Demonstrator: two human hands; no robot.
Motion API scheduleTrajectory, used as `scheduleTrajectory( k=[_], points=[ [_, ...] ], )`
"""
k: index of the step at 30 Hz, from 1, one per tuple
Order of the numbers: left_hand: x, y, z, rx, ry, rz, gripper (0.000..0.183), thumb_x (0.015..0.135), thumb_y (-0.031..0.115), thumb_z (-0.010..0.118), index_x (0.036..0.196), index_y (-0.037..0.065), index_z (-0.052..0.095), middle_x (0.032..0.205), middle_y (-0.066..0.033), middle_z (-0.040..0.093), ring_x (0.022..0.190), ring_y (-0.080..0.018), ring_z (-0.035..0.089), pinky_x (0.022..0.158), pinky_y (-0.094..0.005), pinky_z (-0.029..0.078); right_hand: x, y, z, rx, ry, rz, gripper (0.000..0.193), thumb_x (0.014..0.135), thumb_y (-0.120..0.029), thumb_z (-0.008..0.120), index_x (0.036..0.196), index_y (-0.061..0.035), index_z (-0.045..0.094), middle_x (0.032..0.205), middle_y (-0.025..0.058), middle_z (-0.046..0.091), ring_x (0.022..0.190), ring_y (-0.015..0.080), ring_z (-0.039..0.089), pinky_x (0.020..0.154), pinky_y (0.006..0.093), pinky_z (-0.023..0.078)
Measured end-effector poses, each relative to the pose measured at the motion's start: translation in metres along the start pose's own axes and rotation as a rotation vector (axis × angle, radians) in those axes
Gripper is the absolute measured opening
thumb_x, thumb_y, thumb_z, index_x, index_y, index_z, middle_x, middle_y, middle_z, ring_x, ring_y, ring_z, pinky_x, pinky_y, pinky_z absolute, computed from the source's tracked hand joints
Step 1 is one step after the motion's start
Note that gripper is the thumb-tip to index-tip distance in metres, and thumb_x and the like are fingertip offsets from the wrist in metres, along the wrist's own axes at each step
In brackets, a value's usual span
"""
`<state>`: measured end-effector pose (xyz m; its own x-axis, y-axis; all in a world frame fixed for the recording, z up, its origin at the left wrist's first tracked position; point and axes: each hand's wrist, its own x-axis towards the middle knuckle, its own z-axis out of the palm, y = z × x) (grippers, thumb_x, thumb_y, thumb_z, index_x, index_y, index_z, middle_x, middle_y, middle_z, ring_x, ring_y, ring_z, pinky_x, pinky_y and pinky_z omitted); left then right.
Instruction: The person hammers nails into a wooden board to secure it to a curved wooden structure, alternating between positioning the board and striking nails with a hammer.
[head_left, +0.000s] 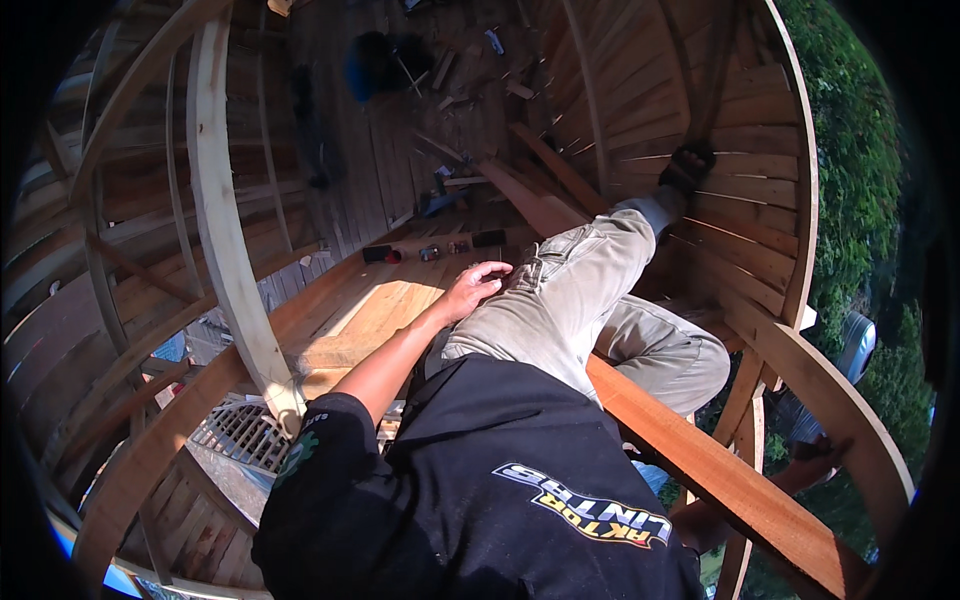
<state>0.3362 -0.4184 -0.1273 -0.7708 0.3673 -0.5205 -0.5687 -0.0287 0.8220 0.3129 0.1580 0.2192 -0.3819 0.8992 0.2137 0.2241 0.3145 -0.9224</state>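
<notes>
My left hand (472,292) lies on my thigh beside the cargo pocket of the light trousers (560,275). Its fingers are stretched out and I see nothing held in them. On the right, my right forearm passes behind a reddish sawn plank (725,470). The shaded right hand (815,462) is at the inner edge of a bent-looking wooden beam (845,415). Shade hides how its fingers sit. One leg reaches ahead, with a dark shoe (688,165) against the slatted boards (745,190); the other leg is bent beside the reddish plank.
A pale upright post (220,200) stands at left. Several small dark and metallic cylinders (428,253) sit along a wooden ledge (350,335). Far below, a board floor (370,190) carries wood offcuts (445,70) and a blue object (360,70). Green foliage (840,130) lies beyond the frame.
</notes>
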Motion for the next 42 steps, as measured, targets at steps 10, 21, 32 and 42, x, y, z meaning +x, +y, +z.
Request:
scheduleTrajectory(
  k=[10, 21, 32, 42],
  points=[
    [0.021, 0.04, 0.006, 0.131, -0.088, 0.063, 0.025, 0.069, 0.001, 0.053, 0.094, -0.001, 0.051, 0.119, -0.0103, 0.062, 0.098, -0.0186, 0.058, 0.087, -0.031, 0.045, 0.011, 0.007, -0.01, -0.034, -0.035, 0.03, 0.047, 0.089, -0.042, 0.07, 0.11, -0.0015, 0.059, 0.063, 0.0009, 0.05, 0.043, 0.0069, 0.042, 0.03, 0.0229, 0.026],
    [-0.019, 0.066, -0.008, 0.206, 0.014, -0.072, 0.016, 0.083, 0.016, 0.062, 0.088, 0.005, 0.05, 0.079, -0.0018, 0.051, 0.073, -0.0109, 0.047, 0.062, -0.029, 0.04, 0.039, 0.03, -0.039, -0.057, 0.051, -0.017, 0.057, 0.087, -0.044, 0.073, 0.121, -0.0006, 0.057, 0.075, 0.0033, 0.056, 0.064, 0.0114, 0.055, 0.054, 0.0231, 0.047],
    [0.025, 0.03, -0.019, 0.752, -0.502, -0.014, 0.029, 0.092, 0.015, 0.057, 0.118, 0.004, 0.063, 0.108, -0.0166, 0.07, 0.1, -0.0323, 0.067, 0.084, -0.0403, 0.051, 0.011, 0.013, -0.012, 0.14, -0.014, -0.067, 0.044, 0.088, -0.039, 0.073, 0.112, -0.0062, 0.056, 0.065, -0.0003, 0.048, 0.042, 0.0049, 0.038, 0.031, 0.0206, 0.022],
    [0.094, -0.008, 0.009, 0.222, -0.329, -0.052, 0.044, 0.088, 0.022, 0.06, 0.128, 0.001, 0.059, 0.117, -0.0071, 0.069, 0.098, -0.0173, 0.063, 0.087, -0.0313, 0.048, 0.02, 0.015, -0.008, 0.232, -0.056, -0.065, 0.049, 0.087, -0.037, 0.075, 0.117, -0.004, 0.054, 0.065, -0.0029, 0.047, 0.055, 0.0057, 0.047, 0.046, 0.0204, 0.036]
  ],
)
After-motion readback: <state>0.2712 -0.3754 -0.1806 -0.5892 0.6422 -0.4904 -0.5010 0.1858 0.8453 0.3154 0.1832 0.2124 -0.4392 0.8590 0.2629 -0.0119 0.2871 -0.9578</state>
